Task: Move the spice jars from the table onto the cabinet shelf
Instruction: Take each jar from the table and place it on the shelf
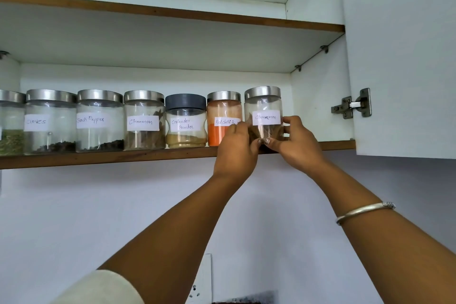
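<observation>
We grip the rightmost cinnamon jar (263,108) with our left hand (237,149) and right hand (294,147), both curled round its lower half, at the right end of the shelf (98,157), just beside the chilli jar (223,111)

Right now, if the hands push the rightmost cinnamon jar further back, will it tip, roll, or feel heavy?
The rightmost cinnamon jar probably feels light: its upper half looks empty. Upright and wide, it should slide, not roll, on the shelf. Its clear wall looks smooth, perhaps slippery.
</observation>
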A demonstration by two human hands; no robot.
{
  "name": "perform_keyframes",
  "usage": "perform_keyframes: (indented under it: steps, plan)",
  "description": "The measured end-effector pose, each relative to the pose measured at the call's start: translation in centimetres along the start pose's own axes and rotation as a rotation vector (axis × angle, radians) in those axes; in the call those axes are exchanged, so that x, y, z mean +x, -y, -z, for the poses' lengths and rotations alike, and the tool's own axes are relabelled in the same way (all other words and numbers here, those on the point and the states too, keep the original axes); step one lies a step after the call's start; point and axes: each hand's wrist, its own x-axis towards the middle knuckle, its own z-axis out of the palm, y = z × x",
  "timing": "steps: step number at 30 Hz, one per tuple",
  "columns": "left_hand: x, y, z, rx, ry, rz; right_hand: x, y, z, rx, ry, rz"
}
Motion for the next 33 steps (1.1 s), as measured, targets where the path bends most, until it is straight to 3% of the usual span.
perform_keyframes:
  steps: [17, 29, 33]
  plan:
    - [-0.4, 0.4, 0.3, 0.179, 0.126, -0.089, -0.4, 0.6, -2.8, -0.441, -0.005, -0.065]
    - [-0.1, 0.2, 1.0, 0.117, 0.214, 0.026, -0.6, 2.0, -4.0, -0.388, 0.045, -0.207]
    - [-0.5, 0.3, 1.6, 0.073, 0.280, -0.011, -2.0, 2.7, -4.6, -0.345, 0.011, -0.197]
